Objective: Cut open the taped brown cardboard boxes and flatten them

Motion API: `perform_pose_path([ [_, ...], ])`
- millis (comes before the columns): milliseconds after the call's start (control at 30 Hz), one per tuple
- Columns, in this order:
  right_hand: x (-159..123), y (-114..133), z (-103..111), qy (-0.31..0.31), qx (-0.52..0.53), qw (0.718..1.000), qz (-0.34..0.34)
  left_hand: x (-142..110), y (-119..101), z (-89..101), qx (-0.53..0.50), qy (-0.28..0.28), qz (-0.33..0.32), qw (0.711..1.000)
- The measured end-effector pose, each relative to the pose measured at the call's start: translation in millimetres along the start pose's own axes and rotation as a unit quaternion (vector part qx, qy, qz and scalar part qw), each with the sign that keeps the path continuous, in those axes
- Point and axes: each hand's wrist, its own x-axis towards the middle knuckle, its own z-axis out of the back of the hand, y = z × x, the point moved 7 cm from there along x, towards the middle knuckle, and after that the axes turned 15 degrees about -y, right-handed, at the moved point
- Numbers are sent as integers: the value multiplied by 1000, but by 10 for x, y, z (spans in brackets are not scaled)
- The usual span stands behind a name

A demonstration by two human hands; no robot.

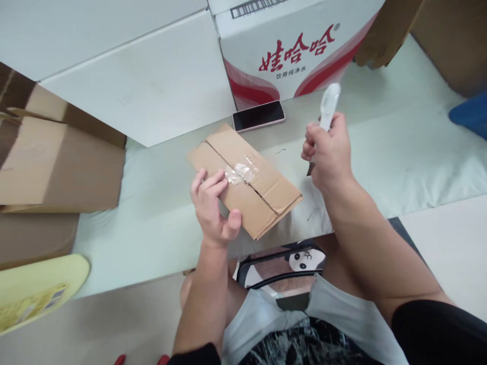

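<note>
Small flat brown cardboard box (245,180) on the pale table (399,147), flaps shut, crumpled clear tape across the centre seam. Left hand (213,208) pressed on its near-left corner, fingers spread flat, thumb at the edge. Right hand (329,152) closed around a white cutter (329,104), clear of the box. Open table to the right; phone (258,115) and printed carton (292,48) just behind. Long axis diagonal, far-left to near-right.

At frame centre, the left hand (213,208) presses on a taped box (247,180); right of it, the right hand (327,152) grips a white cutter (328,104).
</note>
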Motion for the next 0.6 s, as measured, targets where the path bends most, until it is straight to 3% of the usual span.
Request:
perform_pose_path([
  [100,18,145,49,56,55,997,-16,-5,-37,1,2,-10,-8,1000],
  [233,-67,405,108,90,48,995,-3,-14,-84,-11,1,-25,-14,1000],
  [433,-521,745,-162,177,128,974,-52,-45,-115,-63,20,-11,-8,1000],
  [600,-756,817,-320,212,185,956,-79,-49,-62,-58,23,-4,25,999],
])
